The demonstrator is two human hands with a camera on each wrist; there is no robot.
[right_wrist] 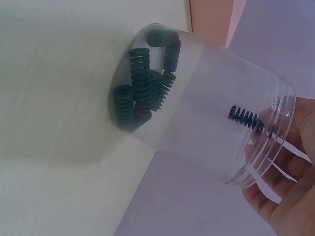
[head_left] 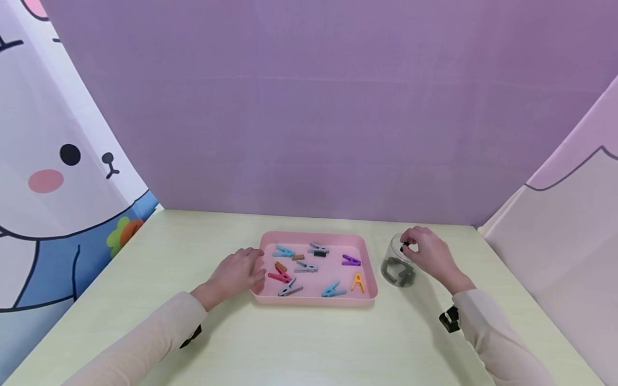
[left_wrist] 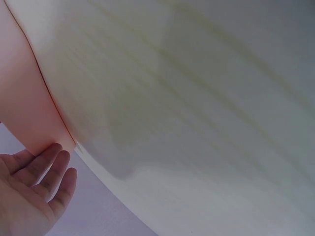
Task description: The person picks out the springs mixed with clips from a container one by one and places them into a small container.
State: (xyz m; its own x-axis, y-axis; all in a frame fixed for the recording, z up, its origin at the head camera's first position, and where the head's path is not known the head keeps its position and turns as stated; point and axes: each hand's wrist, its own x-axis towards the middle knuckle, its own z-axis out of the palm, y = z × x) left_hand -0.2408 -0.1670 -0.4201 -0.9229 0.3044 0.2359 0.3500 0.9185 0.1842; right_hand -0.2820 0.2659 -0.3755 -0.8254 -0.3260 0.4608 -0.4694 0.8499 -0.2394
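Note:
My right hand (head_left: 429,254) pinches a small dark coil spring (right_wrist: 244,119) between thumb and fingers at the mouth of a clear plastic jar (head_left: 393,251). In the right wrist view, the spring hangs just inside the jar's threaded neck, and several more dark springs (right_wrist: 141,83) lie at the bottom. My left hand (head_left: 236,272) rests at the left rim of a pink tray (head_left: 314,302), its fingers loosely bent; in the left wrist view the fingertips (left_wrist: 55,147) meet the tray's outer wall.
Inside the tray lie several plastic clips, among them a purple clip (head_left: 351,260), a yellow clip (head_left: 358,281) and a red clip (head_left: 280,275). Small brown pieces and a dark spring (head_left: 319,253) lie among them. A purple cloth (head_left: 314,118) hangs behind the table (head_left: 299,348).

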